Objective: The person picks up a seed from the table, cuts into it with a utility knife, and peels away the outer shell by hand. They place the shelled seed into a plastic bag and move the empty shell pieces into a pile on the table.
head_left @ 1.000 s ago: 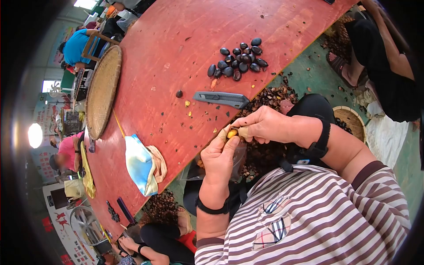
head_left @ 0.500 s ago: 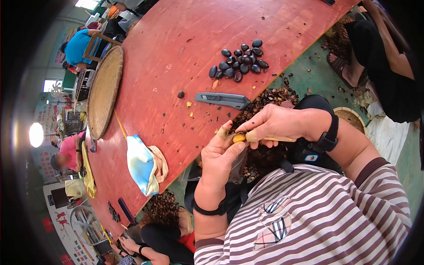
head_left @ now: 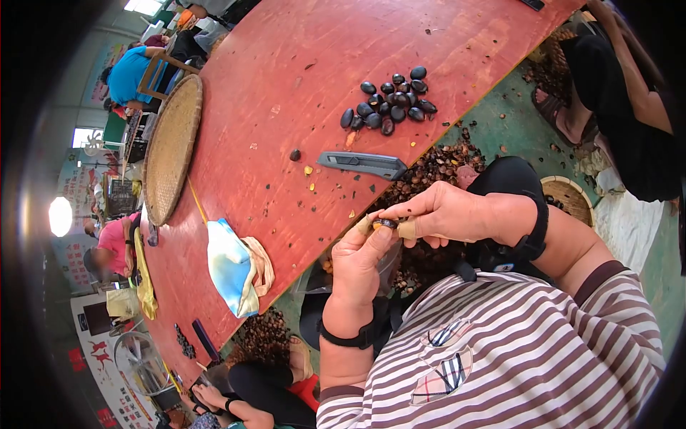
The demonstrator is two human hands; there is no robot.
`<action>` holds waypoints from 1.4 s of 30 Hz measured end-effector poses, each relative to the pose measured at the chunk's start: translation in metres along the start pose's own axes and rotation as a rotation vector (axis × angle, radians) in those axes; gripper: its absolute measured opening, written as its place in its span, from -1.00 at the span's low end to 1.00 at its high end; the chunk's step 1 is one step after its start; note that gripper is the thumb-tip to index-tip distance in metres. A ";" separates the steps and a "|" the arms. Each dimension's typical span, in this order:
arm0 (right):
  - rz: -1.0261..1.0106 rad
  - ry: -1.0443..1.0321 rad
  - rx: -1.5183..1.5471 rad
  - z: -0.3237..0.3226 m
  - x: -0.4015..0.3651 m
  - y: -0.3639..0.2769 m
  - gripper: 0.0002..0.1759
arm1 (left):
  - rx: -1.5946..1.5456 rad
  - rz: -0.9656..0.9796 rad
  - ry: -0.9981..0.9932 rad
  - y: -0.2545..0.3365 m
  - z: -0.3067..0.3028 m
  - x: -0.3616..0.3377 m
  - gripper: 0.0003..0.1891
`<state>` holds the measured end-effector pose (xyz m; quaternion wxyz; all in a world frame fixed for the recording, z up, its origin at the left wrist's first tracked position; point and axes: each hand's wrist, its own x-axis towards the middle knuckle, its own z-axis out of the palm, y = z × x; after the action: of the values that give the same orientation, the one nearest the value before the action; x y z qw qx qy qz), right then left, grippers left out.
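Note:
A dark-shelled nut (head_left: 385, 224) with some orange-yellow showing is pinched between both hands at the table's edge. My left hand (head_left: 357, 263) grips it from below between thumb and fingers. From the other side, my right hand (head_left: 457, 213) has its thumb and forefinger on the same nut, with the other fingers curled in. Tan wraps cover some fingertips. Just beyond the hands, a grey utility knife (head_left: 362, 164) lies on the red table. Farther back sits a group of shiny black nuts (head_left: 386, 111).
The red table (head_left: 264, 79) carries a round woven tray (head_left: 171, 150), a blue-and-white face mask (head_left: 230, 268) and scattered shell bits. Shell pieces (head_left: 443, 161) heap below the table edge, near a basket (head_left: 569, 196). Other people sit around the table.
The nut has turned from its yellow face to a mostly dark side. A thin tan stick-like piece under my right hand no longer shows. Both hands remain close together.

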<state>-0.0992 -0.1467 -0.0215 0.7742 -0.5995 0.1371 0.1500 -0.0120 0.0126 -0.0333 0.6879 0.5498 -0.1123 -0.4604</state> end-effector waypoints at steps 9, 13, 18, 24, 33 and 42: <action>0.103 0.009 0.084 -0.001 -0.006 -0.004 -0.65 | 0.109 -0.009 -0.011 0.003 0.006 -0.001 -0.71; 0.089 0.003 0.081 -0.005 0.006 0.005 -0.67 | 0.158 -0.037 -0.009 0.007 0.012 -0.002 -0.73; 0.021 0.056 0.044 -0.005 0.003 0.001 -0.66 | 0.083 -0.035 -0.068 0.002 0.010 0.004 -0.72; -0.086 0.228 -0.251 -0.014 -0.006 0.012 -0.57 | -0.126 -0.046 0.000 0.005 0.008 0.004 -0.68; -0.175 0.224 -0.190 0.004 -0.014 0.003 -0.55 | -0.161 -0.050 0.003 0.004 0.007 0.003 -0.64; -0.148 0.163 -0.096 0.008 -0.007 0.006 -0.60 | -0.180 -0.001 0.003 0.002 0.009 0.001 -0.71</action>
<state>-0.1078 -0.1383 -0.0219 0.7399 -0.6544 0.1479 0.0496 -0.0169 0.0058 -0.0284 0.7346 0.4863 -0.0692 -0.4681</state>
